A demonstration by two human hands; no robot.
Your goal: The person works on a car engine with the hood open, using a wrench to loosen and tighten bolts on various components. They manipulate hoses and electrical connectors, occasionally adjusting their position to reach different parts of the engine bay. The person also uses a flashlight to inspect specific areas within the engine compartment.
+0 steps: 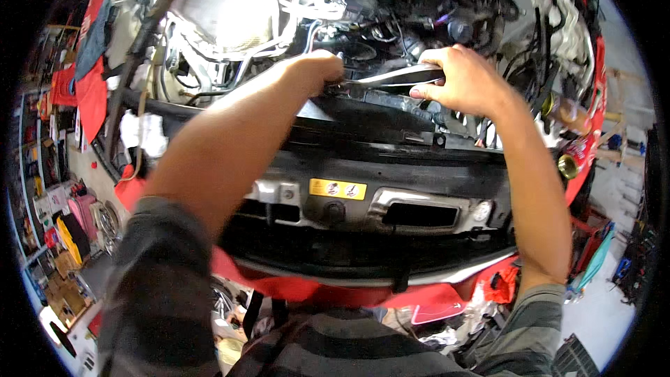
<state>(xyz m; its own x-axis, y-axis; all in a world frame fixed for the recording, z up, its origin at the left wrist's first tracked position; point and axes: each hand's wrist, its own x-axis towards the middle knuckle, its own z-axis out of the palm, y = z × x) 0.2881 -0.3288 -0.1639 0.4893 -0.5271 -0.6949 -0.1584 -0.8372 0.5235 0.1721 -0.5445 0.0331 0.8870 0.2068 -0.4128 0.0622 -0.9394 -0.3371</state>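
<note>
Both my hands reach into a car's open engine bay (391, 108), over the front crossmember. My right hand (464, 82) is closed around the handle of a long, shiny metal wrench (398, 77), thumb along its near side. The wrench lies roughly level and points left. At its left end, my left hand (322, 70) is curled with the fingers turned down and mostly hidden; it appears to grip the wrench head. What the head sits on is hidden behind that hand. Dark hoses and metal engine parts lie just beyond and below both hands.
A black front panel (419, 174) with a yellow label (338, 189) spans the near side. A red can (578, 153) and an amber container (569, 115) rest at the right edge. White cloth (143, 132) lies at left. Crowded shelves (35, 146) stand beyond the car.
</note>
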